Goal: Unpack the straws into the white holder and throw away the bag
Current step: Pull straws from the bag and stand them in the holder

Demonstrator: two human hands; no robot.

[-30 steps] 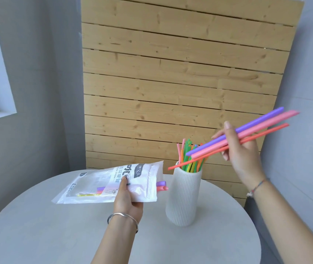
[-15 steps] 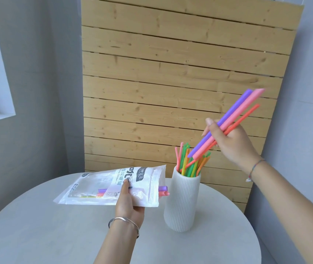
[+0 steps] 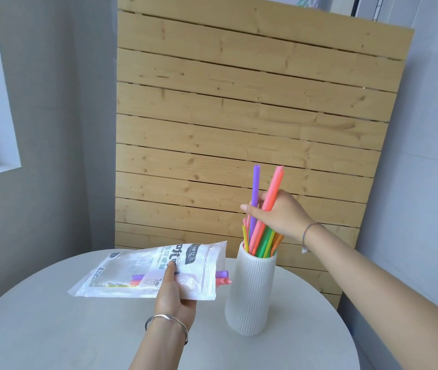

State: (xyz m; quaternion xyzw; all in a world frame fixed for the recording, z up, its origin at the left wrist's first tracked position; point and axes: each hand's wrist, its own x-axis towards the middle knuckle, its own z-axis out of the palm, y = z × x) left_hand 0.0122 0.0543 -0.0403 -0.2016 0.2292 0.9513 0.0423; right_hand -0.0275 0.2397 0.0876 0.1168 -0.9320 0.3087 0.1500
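The round, pale grey worktop (image 3: 52, 329) before me carried one thing directly: the white ribbed holder (image 3: 249, 295), standing upright right of centre.

We count two hands (image 3: 175, 295), one bag (image 3: 153, 271), one holder (image 3: 249, 295), one table (image 3: 52, 329) and two bracelets (image 3: 168, 320). Two straw ends (image 3: 223, 277) leave the bag; the raised straws (image 3: 272, 188) number at least two (the holder's bundle defies counting).

The bag (image 3: 159, 271) bears "Drink Straw" in small print; the larger characters beside it are unclear.
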